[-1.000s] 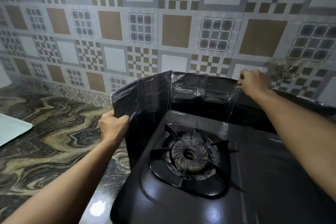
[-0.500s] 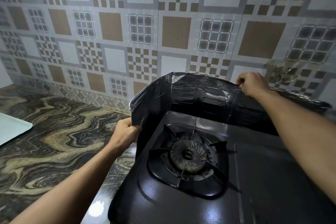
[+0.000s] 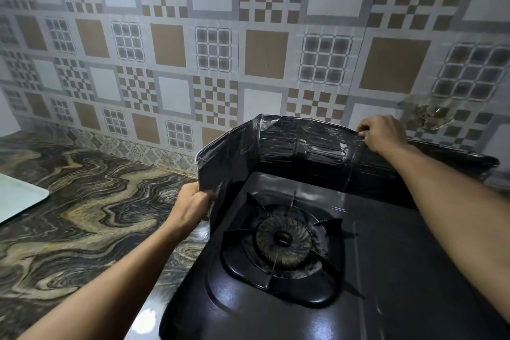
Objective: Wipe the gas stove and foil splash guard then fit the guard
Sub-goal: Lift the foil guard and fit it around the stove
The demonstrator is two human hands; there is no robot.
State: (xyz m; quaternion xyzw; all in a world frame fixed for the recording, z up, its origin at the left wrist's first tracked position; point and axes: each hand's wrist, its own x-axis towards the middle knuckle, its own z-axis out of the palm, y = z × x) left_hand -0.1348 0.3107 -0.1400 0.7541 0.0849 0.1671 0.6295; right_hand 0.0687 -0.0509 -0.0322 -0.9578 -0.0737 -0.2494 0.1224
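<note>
The black gas stove (image 3: 400,270) fills the lower right, its round burner (image 3: 284,243) under a black pan support. The dark, shiny foil splash guard (image 3: 300,146) stands upright around the stove's back and left side, folded at the back-left corner. My left hand (image 3: 190,207) grips the free front edge of the guard's left panel, beside the stove's left side. My right hand (image 3: 382,132) pinches the top rim of the back panel. The guard's right part runs on behind my right forearm.
A marbled dark-and-tan countertop (image 3: 82,215) spreads to the left of the stove. A pale tray or board (image 3: 16,196) lies at the far left edge. The patterned tiled wall (image 3: 220,50) rises right behind the guard, with a torn foil scrap (image 3: 427,116) stuck on it at right.
My left hand has carried the guard's left panel rightward, folding it closer against the stove's left side. My right hand has stayed on the back panel's top rim.
</note>
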